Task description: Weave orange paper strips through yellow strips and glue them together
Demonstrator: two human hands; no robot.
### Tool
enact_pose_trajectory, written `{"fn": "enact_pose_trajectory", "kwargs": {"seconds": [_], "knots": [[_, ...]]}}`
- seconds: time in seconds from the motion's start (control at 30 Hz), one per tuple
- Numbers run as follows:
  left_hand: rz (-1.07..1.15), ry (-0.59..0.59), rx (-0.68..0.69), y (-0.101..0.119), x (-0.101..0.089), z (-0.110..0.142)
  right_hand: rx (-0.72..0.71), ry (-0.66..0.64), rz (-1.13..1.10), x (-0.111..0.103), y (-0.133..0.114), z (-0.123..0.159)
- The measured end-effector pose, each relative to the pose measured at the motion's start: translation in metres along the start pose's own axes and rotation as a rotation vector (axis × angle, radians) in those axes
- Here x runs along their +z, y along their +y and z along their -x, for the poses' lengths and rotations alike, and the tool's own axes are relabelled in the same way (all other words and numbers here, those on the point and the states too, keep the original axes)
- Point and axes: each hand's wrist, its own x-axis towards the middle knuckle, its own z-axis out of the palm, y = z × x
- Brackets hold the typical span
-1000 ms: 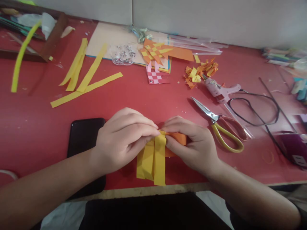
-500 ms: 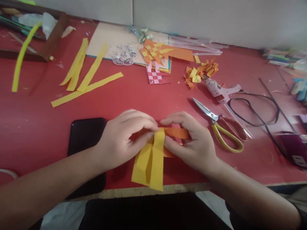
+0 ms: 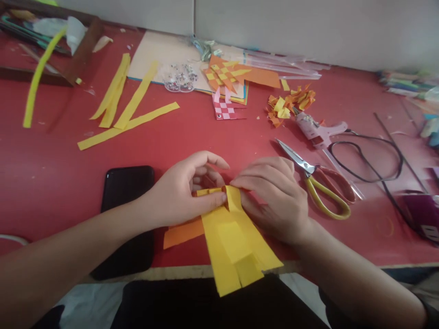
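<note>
Both my hands pinch a piece of woven paper strips above the table's front edge. Its yellow paper strips (image 3: 236,246) fan downward toward me, and an orange paper strip (image 3: 183,233) sticks out at the left beneath my left hand. My left hand (image 3: 185,192) presses its thumb on the top of the piece, with its other fingers behind and the index finger raised. My right hand (image 3: 274,196) grips the upper right end, where a yellow strip is folded over. The right fingertips are partly hidden. A black phone (image 3: 128,187) lies under my left forearm.
Scissors (image 3: 308,173) and a pink glue gun (image 3: 318,132) lie at right, near paper scraps (image 3: 281,107). Loose yellow strips (image 3: 137,123) lie back left. A woven pink fish (image 3: 224,109) and an orange-yellow woven fish (image 3: 222,75) sit at the back. A wooden tray (image 3: 85,55) stands far left.
The woven piece has been turned: its yellow strips now spread wider and flatter, and the orange strip points left instead of right. My right hand has closed in over the top end.
</note>
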Motion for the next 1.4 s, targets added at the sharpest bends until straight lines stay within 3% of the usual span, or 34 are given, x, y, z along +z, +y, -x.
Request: {"fn": "enact_pose_trajectory", "kwargs": {"seconds": [0.2,0.3,0.43,0.5,0.63,0.7,0.8,0.93,1.17,1.3,1.4], "knots": [[-0.009,-0.127,-0.147,-0.001,-0.003,-0.004,-0.05,-0.083,-0.156,0.001,0.003,-0.001],[-0.01,-0.115,-0.073,-0.002,-0.003,-0.004,-0.008,-0.092,-0.257,-0.001,0.003,-0.003],[-0.077,0.003,0.111,-0.003,-0.007,-0.004,0.241,-0.168,-0.374,-0.008,0.005,0.0],[-0.138,0.072,0.165,-0.004,-0.011,-0.004,0.413,-0.141,-0.45,-0.011,0.009,0.002],[-0.228,0.145,0.176,-0.004,-0.015,-0.005,0.672,0.014,-0.764,-0.016,0.021,0.0],[-0.248,0.149,0.175,-0.003,-0.015,-0.005,0.723,-0.022,-0.951,-0.019,0.026,-0.005],[-0.284,0.145,0.193,-0.002,-0.015,-0.005,0.712,-0.133,-1.119,-0.022,0.029,-0.008],[-0.327,0.136,0.215,-0.001,-0.015,-0.004,0.665,-0.188,-1.154,-0.022,0.026,-0.003],[-0.324,0.123,0.228,-0.001,-0.014,-0.005,0.49,-0.097,-1.052,-0.022,0.03,0.0],[-0.306,0.08,0.237,0.0,-0.015,-0.005,0.517,-0.227,-1.116,-0.022,0.025,-0.001],[-0.333,0.06,0.254,0.001,-0.015,-0.005,0.569,-0.263,-1.002,-0.021,0.017,-0.004]]}}
